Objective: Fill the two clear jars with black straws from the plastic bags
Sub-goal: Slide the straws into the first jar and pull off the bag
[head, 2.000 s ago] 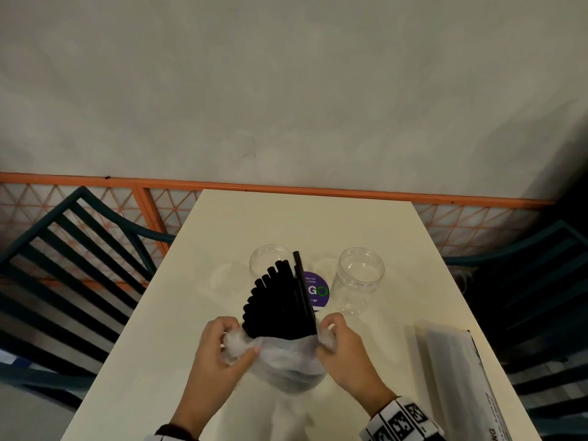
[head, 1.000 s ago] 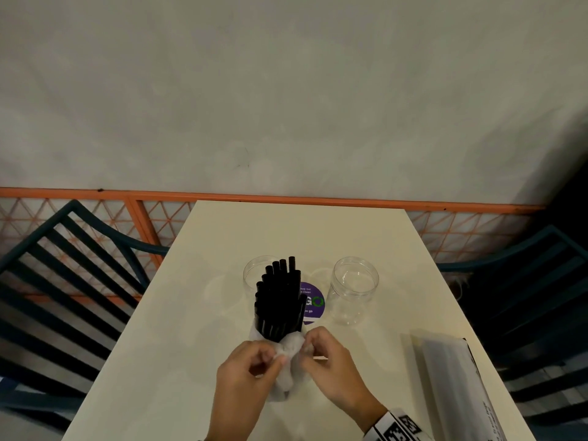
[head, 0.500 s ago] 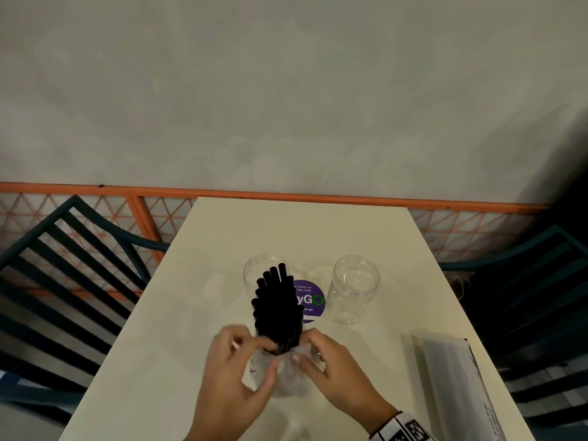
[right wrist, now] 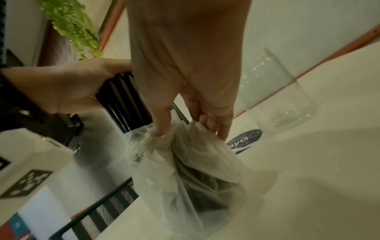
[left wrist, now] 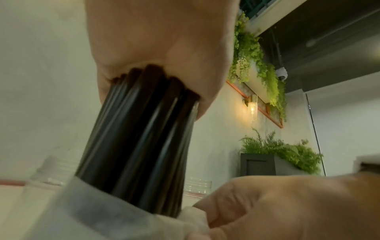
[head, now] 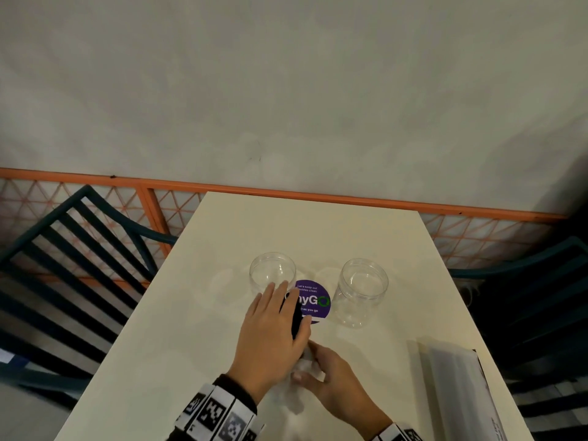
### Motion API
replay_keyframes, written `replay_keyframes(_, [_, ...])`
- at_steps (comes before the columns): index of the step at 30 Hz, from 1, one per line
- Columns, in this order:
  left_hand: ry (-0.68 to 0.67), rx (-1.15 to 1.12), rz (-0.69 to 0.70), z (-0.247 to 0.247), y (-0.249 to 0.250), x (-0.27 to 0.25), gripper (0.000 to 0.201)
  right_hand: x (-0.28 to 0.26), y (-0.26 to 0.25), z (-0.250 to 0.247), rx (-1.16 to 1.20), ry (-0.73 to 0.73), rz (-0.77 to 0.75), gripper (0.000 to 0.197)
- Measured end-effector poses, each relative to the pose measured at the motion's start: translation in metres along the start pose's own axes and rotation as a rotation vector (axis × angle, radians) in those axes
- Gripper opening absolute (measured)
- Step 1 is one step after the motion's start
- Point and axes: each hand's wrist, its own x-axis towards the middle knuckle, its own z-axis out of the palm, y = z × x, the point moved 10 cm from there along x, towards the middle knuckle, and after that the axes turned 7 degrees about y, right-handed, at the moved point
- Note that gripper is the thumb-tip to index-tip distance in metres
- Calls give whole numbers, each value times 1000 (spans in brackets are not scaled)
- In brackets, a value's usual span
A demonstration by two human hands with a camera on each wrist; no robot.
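A bundle of black straws point(left wrist: 139, 138) stands upright out of a crumpled clear plastic bag point(right wrist: 185, 170) on the cream table point(head: 318, 230). My left hand point(head: 270, 329) lies over the top of the bundle and grips it, so only a sliver of the straws point(head: 296, 319) shows from the head view. Just below, my right hand point(head: 331, 377) pinches the gathered rim of the bag point(head: 304, 366). Two empty clear jars stand beyond the hands, the left jar point(head: 272, 272) just past my left fingertips and the right jar point(head: 362, 291) farther right.
A round purple sticker point(head: 313, 300) lies on the table between the jars. A second long plastic bag point(head: 455, 386) lies at the table's right front edge. Dark slatted chairs point(head: 79, 265) flank the table, with an orange rail point(head: 286, 189) behind.
My left hand has left the bag and come down over the straw tops, gripping the bundle. The right hand keeps its pinch on the bag, which is bunched lower round the straws.
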Motion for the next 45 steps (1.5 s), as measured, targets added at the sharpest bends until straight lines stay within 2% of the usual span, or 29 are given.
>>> replay_keyframes(3, [-16,55,44,0,-2,3,50,3,-10,1,-100,26,-51,52])
replay_keyframes(8, [-19,-8,38,-4,-6,2,45,8,-6,14,-137,-63,-16,66])
replay_keyframes(11, [22,-93,9,-6,-12,-4,46,13,-7,7,-98,-19,-70,54])
replay_keyframes(14, [91,-279,-62,-22,-27,-7,47,10,-18,-8,-72,135,-183,53])
replay_keyframes(17, [192,-539,-178,-47,-51,-8,52,-3,-53,-45,-141,417,-461,43])
replay_keyframes(20, [246,-735,-185,-65,-58,-4,45,-10,-93,-87,-253,635,-597,42])
replay_keyframes(24, [203,-764,-160,-57,-59,19,36,-1,-142,-133,-558,809,-649,34])
replay_keyframes(26, [146,-716,-166,-41,-58,34,41,13,-160,-144,-663,841,-679,34])
replay_keyframes(28, [104,-645,-176,-20,-58,47,62,27,-173,-148,-743,848,-711,33])
replay_keyframes(31, [116,-578,-230,13,-67,61,94,50,-180,-139,-884,815,-766,31])
replay_keyframes(34, [135,-501,-271,41,-79,66,106,67,-181,-124,-1019,750,-822,31])
replay_keyframes(39, [183,-384,-298,62,-89,58,101,80,-178,-96,-1198,611,-882,35])
replay_keyframes(42, [179,-365,-314,71,-94,54,95,80,-179,-85,-1251,592,-947,30])
replay_keyframes(45, [170,-361,-310,74,-92,54,87,81,-179,-83,-1277,568,-967,41])
